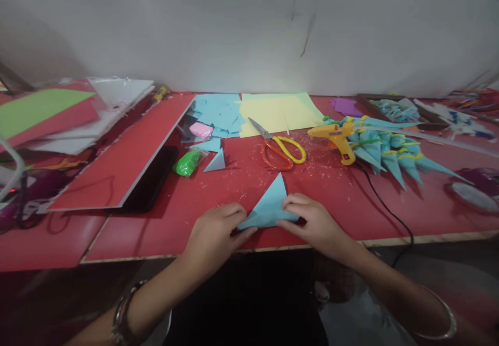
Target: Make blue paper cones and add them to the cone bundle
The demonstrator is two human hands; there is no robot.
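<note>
A folded triangle of light blue paper [270,204] lies near the table's front edge, its peak pointing away from me. My left hand [220,227] pinches its left corner between thumb and fingers. The right corner is gripped by my right hand [307,220], thumb below and fingers on top. Just beyond the paper rest scissors [278,151] with one red and one yellow handle. A smaller folded blue piece [216,161] stands to their left, beside a green packet [187,162].
A yellow glue gun [338,139] with a black cord lies right, against blue paper cones [390,151]. Yellow sheets [278,112] and blue sheets [218,111] lie at the back. A red board [132,154] leans over a dark object at left. Scraps dot the red table [241,187].
</note>
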